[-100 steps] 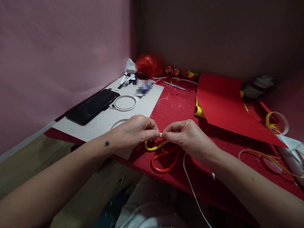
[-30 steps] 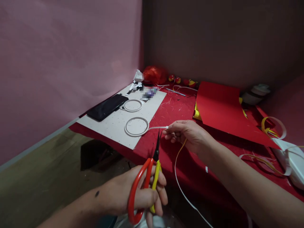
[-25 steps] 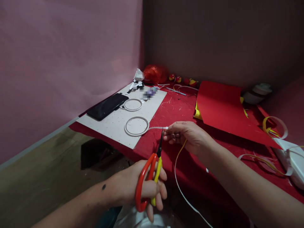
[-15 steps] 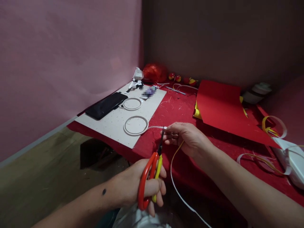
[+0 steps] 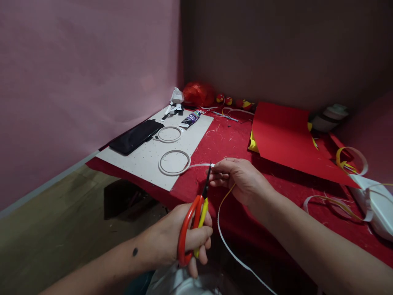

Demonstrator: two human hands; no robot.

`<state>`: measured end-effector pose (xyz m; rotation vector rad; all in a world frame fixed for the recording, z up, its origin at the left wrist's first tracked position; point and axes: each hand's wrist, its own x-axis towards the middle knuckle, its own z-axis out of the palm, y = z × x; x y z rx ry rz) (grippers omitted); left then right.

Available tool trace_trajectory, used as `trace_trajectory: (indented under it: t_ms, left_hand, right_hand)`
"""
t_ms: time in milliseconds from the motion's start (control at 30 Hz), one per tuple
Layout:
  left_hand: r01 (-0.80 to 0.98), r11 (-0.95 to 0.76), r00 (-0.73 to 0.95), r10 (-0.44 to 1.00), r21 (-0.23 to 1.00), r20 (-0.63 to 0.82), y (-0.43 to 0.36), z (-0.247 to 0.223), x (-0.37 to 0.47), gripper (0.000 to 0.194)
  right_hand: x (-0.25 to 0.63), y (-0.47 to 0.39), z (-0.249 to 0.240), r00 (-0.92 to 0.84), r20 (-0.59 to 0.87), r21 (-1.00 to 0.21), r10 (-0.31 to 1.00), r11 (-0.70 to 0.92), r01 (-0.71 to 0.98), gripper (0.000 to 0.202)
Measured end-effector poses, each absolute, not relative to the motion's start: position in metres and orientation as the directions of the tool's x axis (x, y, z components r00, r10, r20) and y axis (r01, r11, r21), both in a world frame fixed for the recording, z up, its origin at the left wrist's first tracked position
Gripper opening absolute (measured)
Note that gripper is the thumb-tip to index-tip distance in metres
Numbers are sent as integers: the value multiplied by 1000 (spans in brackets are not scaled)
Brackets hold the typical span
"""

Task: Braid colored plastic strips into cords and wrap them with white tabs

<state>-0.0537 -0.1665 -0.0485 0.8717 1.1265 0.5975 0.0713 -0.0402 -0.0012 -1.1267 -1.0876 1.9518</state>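
Note:
My left hand (image 5: 187, 235) is closed on scissors (image 5: 192, 229) with red and yellow handles. Their dark blades point up and lie against a white strip (image 5: 199, 165), just beside my right fingertips. That strip runs left to a coiled white ring (image 5: 174, 162) on the pale board. My right hand (image 5: 241, 178) pinches the end of the strip. A thin yellow-and-white cord (image 5: 227, 241) hangs from under my right palm, down past the table edge.
On the board (image 5: 138, 168) are a black phone (image 5: 135, 137), a second ring (image 5: 169, 134) and a purple tube (image 5: 190, 119). Red sheets (image 5: 285, 139), curled strips (image 5: 337, 205) and a white object (image 5: 379, 205) lie right. A red bag (image 5: 199, 94) sits behind.
The scissor handles look slightly closer together and the fingers of my left hand have shifted a little. The whole view has moved slightly. My right hand keeps its pinch.

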Motion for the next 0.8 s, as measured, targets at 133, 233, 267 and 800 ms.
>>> trace_trajectory:
  t_ms: [133, 233, 267, 800]
  left_hand:
    - [19, 531, 332, 796, 847, -506, -167, -49, -53, 14]
    - [22, 528, 321, 801, 849, -506, -166, -47, -53, 14]
    - [25, 531, 323, 798, 847, -509, -165, -46, -53, 14]
    - [114, 571, 314, 755, 813, -575, -161, -26, -50, 19]
  right_hand:
    - [71, -42, 1, -427, -373, -881, 824, -459, -115, 11]
    - [71, -43, 2, -418, -365, -886, 832, -448, -118, 12]
    - [71, -44, 3, -415, -362, -888, 835, -444, -117, 13]
    - [70, -47, 3, -383, -330, -906, 863, -403, -127, 15]
